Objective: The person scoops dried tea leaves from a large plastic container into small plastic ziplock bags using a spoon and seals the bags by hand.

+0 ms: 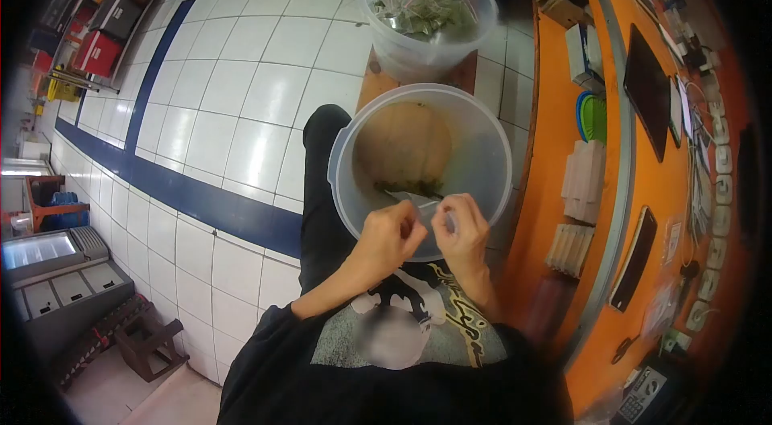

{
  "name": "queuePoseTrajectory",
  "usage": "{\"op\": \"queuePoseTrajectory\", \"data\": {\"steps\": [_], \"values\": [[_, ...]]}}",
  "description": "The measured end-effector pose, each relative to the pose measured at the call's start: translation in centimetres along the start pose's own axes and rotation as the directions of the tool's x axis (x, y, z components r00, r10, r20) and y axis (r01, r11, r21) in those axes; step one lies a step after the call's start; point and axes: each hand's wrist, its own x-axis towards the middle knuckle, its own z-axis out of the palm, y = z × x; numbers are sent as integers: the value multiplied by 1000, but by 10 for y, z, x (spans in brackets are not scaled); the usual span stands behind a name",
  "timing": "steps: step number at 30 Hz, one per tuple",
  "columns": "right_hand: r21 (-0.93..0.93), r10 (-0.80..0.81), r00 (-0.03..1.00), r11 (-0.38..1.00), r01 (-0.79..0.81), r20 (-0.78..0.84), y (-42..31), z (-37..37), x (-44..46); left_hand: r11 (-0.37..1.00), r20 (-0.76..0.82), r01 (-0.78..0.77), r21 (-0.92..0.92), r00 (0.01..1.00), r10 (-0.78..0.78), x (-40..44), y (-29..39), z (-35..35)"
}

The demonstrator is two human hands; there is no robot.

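Over the near side of a translucent plastic bucket, my two hands are close together with fingers pinched. A small clear plastic bag shows between them, its far end pointing into the bucket. My left hand is closed at the bag's left side. Curled fingers of my right hand grip its right side. Some green leaves show just beyond the bag, low in the bucket; whether any are inside the bag I cannot tell. Behind stands a second translucent bucket, filled with clear bags of green leaves.
Both buckets stand on a brown wooden surface. To the right runs an orange counter with a dark tablet-like panel and a phone. Boxes and a green basket sit on its shelf. White floor tiles lie leftward.
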Motion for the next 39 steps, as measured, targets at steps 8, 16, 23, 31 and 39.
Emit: {"op": "queuePoseTrajectory", "data": {"steps": [8,16,23,31,39], "values": [[50,-48,996,998,45,74,2,4,-1,974,-70,-19,225,997,36,18,1,-17],[120,-8,968,992,-23,252,8,-9,33,704,286,-603,375,798,531,55,9,-32],[370,125,991,919,-137,56,24,-5,53,645,263,-576,502,812,521,64,12,-50],[-570,492,654,814,-112,574,70,37,14,940,-334,-318,-123,905,263,44,7,-103],[-637,425,801,768,-73,421,83,54,-26,958,-403,-274,-79,888,221,22,-17,-42]]}}
